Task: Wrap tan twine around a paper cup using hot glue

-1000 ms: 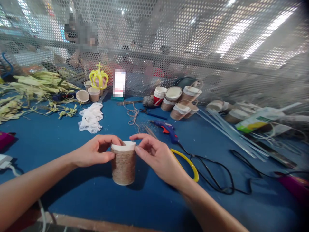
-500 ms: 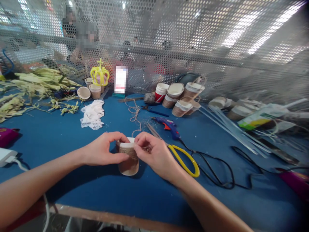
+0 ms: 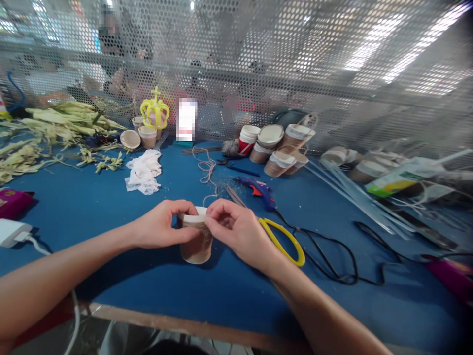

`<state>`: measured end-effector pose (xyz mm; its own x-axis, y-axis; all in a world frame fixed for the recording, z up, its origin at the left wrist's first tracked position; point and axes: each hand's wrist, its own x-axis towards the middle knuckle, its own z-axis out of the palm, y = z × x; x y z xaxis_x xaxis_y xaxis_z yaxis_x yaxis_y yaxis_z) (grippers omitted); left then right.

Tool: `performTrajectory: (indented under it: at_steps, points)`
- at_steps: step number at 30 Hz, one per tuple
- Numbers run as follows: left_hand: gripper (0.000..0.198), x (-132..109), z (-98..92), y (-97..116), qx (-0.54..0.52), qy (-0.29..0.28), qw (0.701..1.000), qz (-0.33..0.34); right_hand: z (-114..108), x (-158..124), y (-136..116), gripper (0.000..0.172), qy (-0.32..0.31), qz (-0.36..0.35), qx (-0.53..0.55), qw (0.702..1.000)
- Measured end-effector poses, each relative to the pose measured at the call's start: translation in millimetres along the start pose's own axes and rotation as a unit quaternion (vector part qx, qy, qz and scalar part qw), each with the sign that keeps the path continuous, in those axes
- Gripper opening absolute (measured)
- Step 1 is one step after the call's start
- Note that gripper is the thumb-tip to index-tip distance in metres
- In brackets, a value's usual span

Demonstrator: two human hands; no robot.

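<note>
A brown paper cup [image 3: 195, 249] with a white inside stands upright near the table's front, brown windings around its upper part. My left hand [image 3: 166, 224] grips its left side, fingers inside the rim and thumb on the outer wall. At the right of the rim, my right hand [image 3: 238, 229] is closed in a pinch; what lies between the fingertips is hidden. A thin twine [image 3: 207, 170] runs from a loose tangle down to behind the cup's rim. Beside my right hand lie yellow-handled scissors [image 3: 284, 241], partly covered by it.
A blue glue gun [image 3: 258, 191] with a black cord lies right of centre. Behind are stacked cups [image 3: 271, 137], a grey yarn ball [image 3: 230, 147] and a yellow crown [image 3: 154, 111]. White cloth [image 3: 143, 172] and dried husks [image 3: 62, 118] lie left; clear sticks [image 3: 349, 197] lie right.
The view has shifted slightly, so the table's things sit a little higher in the picture. Both hands keep about the same hold at the cup.
</note>
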<state>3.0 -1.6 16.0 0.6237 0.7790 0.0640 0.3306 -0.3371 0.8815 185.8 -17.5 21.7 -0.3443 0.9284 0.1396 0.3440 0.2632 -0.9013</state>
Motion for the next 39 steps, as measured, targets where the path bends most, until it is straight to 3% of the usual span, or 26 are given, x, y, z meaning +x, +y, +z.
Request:
performTrajectory:
  at_steps: [11, 14, 16, 18, 20, 21, 22, 25, 28, 31, 36, 39]
  points:
    - [0.012, -2.6, 2.8, 15.0, 0.01, 0.027, 0.999, -0.021, 11.2, -7.1, -8.1, 0.016, 0.021, -0.056, -0.065, 0.996]
    - [0.012, -4.8, -1.5, 14.3, -0.011, 0.028, 1.0, -0.008, 0.5, -6.5, -14.6, 0.007, 0.047, -0.086, -0.073, 0.992]
    - [0.011, -5.5, -4.2, 9.9, -0.014, 0.057, 0.998, 0.009, -17.5, -1.3, -15.9, 0.007, 0.111, -0.087, -0.093, 0.986]
    - [0.01, -5.0, -5.4, 2.6, 0.003, 0.093, 0.995, 0.027, -42.7, 8.3, -10.7, 0.015, 0.187, -0.047, -0.152, 0.969]
    - [0.01, -3.6, -4.8, -5.5, 0.032, 0.136, 0.989, 0.04, -70.1, 20.5, 3.4, 0.022, 0.228, 0.067, -0.289, 0.927]
    - [0.01, -2.7, -4.0, -9.3, 0.042, 0.147, 0.987, 0.042, -82.4, 26.6, 13.6, 0.024, 0.234, 0.139, -0.38, 0.884]
    - [0.01, -1.9, -3.1, -12.4, 0.048, 0.154, 0.986, 0.043, -92.7, 32.2, 25.1, 0.023, 0.228, 0.175, -0.407, 0.867]
    - [0.009, -0.6, -1.4, -16.8, 0.057, 0.143, 0.987, 0.05, -109.3, 43.5, 60.1, 0.011, 0.182, 0.245, -0.42, 0.854]
    - [0.009, -0.9, -3.1, -13.6, 0.075, 0.115, 0.989, 0.056, -111.2, 47.4, 82.1, 0.016, 0.152, 0.28, -0.404, 0.857]
    - [0.011, -2.0, -6.9, -7.5, 0.106, 0.096, 0.988, 0.062, -111.3, 48.2, 84.9, 0.014, 0.17, 0.285, -0.367, 0.869]
    - [0.011, -2.1, -12.4, -4.1, 0.115, 0.086, 0.989, 0.04, -104.6, 37.8, 50.1, 0.009, 0.22, 0.217, -0.232, 0.922]
    - [0.01, -0.8, -14.3, -8.4, 0.065, 0.084, 0.994, 0.017, -86.6, 19.6, 16.6, 0.012, 0.183, 0.17, -0.12, 0.961]
